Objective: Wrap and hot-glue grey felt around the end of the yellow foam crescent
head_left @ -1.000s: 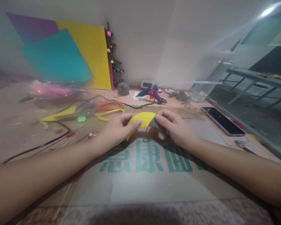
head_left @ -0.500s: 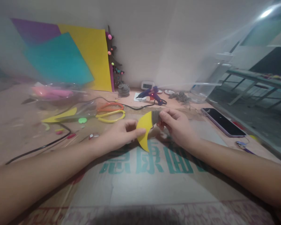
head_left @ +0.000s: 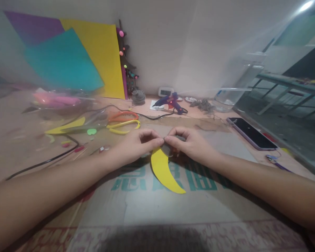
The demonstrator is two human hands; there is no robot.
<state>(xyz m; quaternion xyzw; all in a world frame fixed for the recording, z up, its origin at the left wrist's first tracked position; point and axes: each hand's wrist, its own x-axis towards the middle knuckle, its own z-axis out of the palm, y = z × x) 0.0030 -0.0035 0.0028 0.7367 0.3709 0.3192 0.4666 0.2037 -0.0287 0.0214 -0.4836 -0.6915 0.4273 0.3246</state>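
Note:
A yellow crescent-shaped cutout [head_left: 166,171] hangs below my hands, its pointed tip down and to the right. Grey wrapping [head_left: 166,148], which looks like yarn, covers part of its upper end. My left hand [head_left: 145,141] is closed, thumb and forefinger pinching at that upper end. Opposite it, my right hand [head_left: 185,143] is closed too, with grey material showing between its fingers. The two thumb tips nearly meet. Exactly what sits between the fingertips is hidden.
Orange-and-yellow-handled scissors [head_left: 124,122] lie to the left, near a black cord [head_left: 42,166]. Behind stand a glue gun [head_left: 169,101] with a red light, a grey yarn ball [head_left: 138,97] and a clear plastic container [head_left: 227,98]. A phone [head_left: 252,133] lies at right. Printed cardboard [head_left: 147,210] lies below.
The crescent has turned so its tip now points down and right. My left hand has shifted from the yellow body to the grey-wrapped end, and both hands have drawn together.

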